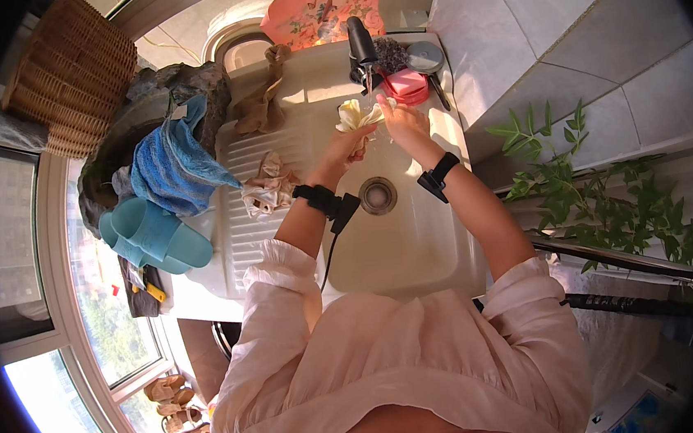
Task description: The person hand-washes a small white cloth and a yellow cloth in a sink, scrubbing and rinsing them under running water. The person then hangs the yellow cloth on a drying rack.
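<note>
Both hands are over a white laundry sink (399, 255), close below a black faucet (361, 41) with water running from it. A small pale yellow and white cloth (350, 116) stretches between them. My left hand (345, 150) grips its left part, and my right hand (403, 122) pinches the right end near the stream. Each wrist wears a black strap. A crumpled pale pink cloth (270, 189) lies on the ribbed washboard left of the basin. Farther back rests a brown fabric piece (265, 100). The round drain (377, 196) is below the hands.
Pink soap (406, 81) sits in a red dish behind my right hand, beside a scouring pad (390, 55) and a grey round-headed item (425, 58). At left are a blue towel (175, 163), light-blue slippers (153, 233) and a wicker basket (71, 73). Leafy plants (591, 189) stand at right.
</note>
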A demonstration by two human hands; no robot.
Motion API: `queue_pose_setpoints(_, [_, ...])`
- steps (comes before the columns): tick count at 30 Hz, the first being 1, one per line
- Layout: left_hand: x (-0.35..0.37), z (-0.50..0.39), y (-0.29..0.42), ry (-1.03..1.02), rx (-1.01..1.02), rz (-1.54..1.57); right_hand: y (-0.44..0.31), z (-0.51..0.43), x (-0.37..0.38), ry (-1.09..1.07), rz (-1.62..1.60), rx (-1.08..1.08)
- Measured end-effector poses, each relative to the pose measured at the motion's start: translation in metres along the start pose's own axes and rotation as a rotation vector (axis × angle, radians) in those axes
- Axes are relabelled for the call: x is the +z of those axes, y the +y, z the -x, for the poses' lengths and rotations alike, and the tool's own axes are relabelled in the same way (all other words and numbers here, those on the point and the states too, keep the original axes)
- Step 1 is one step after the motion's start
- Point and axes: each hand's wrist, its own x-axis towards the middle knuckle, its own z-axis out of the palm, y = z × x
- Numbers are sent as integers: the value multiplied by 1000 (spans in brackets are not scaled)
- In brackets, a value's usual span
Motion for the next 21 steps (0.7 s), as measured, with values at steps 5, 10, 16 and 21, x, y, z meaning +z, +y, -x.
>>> queue_pose_setpoints(5, [6,25,16,-12,-146,-131,-9,-2,-23,-16,-82,120])
queue_pose_setpoints(10, [-11,19,27,390,12,-1280,-14,-9,-22,-116,-1005,86])
queue_pose_setpoints(16, [0,2,28,30,441,-334,-13,-6,-40,-552,-1233,1])
queue_pose_setpoints(21, [-1,15,56,-143,306,-376,-1,-16,-64,-667,-1112,54])
